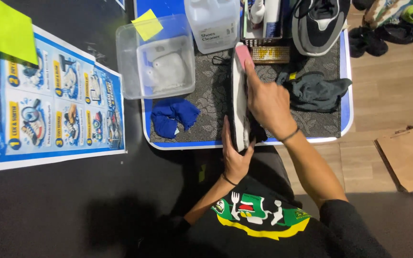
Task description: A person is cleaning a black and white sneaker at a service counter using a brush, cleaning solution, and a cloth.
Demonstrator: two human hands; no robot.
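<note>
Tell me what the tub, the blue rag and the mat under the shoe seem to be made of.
Tub: clear plastic, glossy; its contents show through the walls. Blue rag: soft cloth, matte, crumpled into folds. Mat: probably woven or textured fabric, dark with a pale pattern, no shine. Shoe, steadied by the left hand: white sole edge looks like rubber, though that is uncertain.

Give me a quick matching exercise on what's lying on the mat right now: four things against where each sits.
Things:
1. blue cloth
2. grey cloth
3. pink eraser
4. clear plastic tub

Places:
A. at the right hand's fingertips, on the shoe's white sole
B. mat's far left corner, hanging over the edge
C. right of the held shoe
D. left of the held shoe, near the front edge

Pairs: 1-D, 2-C, 3-A, 4-B
</note>
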